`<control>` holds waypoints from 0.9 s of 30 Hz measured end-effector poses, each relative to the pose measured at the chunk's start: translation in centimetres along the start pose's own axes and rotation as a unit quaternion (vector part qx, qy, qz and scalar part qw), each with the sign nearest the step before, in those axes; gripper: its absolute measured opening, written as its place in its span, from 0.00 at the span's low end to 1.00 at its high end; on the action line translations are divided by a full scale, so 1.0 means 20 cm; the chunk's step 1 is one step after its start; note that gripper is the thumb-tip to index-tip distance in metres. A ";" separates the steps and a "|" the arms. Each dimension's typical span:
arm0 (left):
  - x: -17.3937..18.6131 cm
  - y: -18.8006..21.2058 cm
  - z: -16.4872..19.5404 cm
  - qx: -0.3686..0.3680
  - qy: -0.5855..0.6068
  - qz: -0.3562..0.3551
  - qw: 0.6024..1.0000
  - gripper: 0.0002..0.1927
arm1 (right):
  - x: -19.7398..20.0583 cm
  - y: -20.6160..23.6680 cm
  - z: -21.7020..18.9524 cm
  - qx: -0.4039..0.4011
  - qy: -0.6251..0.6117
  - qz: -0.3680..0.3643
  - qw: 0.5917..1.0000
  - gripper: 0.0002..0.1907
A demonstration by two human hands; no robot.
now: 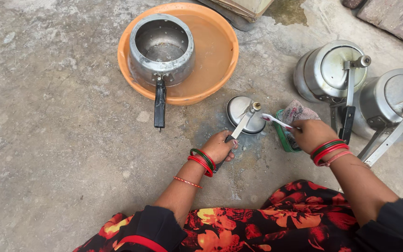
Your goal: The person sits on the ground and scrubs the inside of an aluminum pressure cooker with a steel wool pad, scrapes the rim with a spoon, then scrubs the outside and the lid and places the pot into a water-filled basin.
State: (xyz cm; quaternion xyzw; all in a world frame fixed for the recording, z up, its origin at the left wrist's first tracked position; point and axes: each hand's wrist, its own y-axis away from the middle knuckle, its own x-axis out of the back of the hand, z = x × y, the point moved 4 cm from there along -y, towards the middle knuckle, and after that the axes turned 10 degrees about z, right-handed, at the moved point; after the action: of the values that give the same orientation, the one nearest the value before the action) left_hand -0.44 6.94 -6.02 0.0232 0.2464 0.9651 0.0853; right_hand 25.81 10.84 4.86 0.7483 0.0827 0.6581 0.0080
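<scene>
My left hand (pixel 220 147) grips the black handle of a steel pressure-cooker lid (pixel 246 114) that rests on the wet concrete floor. My right hand (pixel 311 133) holds a white toothbrush (pixel 276 121) whose reddish head points left toward the lid. Under my right hand lies a green scrub pad (pixel 283 137) with a crumpled grey wrapper (pixel 299 111) on it. Both wrists wear red and green bangles.
An orange basin (pixel 213 56) of murky water holds an open pressure-cooker pot (pixel 162 46) whose black handle sticks out toward me. Two closed steel pressure cookers (pixel 334 70) (pixel 392 105) stand at the right. A stone slab (pixel 397 18) lies at the top right corner.
</scene>
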 end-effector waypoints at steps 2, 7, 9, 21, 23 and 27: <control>0.03 -0.01 -0.03 -0.007 0.008 0.005 1.000 0.28 | -0.04 0.00 -0.11 0.029 -0.126 0.020 0.991 0.17; 0.22 0.01 -0.07 -0.085 -0.178 0.076 0.977 0.39 | -0.18 0.01 -0.36 0.045 -0.121 0.045 0.991 0.18; 0.24 0.02 -0.05 -0.129 -0.265 0.118 0.948 0.30 | -0.22 -0.01 -0.38 0.016 -0.154 0.032 0.987 0.17; 0.22 0.08 0.09 -0.051 -0.400 0.128 0.906 0.28 | -0.58 -0.10 -0.35 -0.034 -0.279 -0.010 0.960 0.13; 0.21 0.07 0.08 -0.060 -0.405 0.122 0.904 0.26 | -0.58 -0.10 -0.38 -0.001 -0.259 -0.027 0.966 0.14; 0.21 0.06 0.04 -0.041 -0.404 0.122 0.906 0.24 | -0.51 -0.14 -0.33 -0.071 -0.213 -0.016 0.974 0.14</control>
State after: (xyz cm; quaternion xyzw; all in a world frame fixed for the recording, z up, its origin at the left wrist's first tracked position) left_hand -4.62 7.01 -4.63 0.4374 0.1463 0.8853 0.0599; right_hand 17.78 11.66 -4.74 0.8674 0.0445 0.4875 0.0893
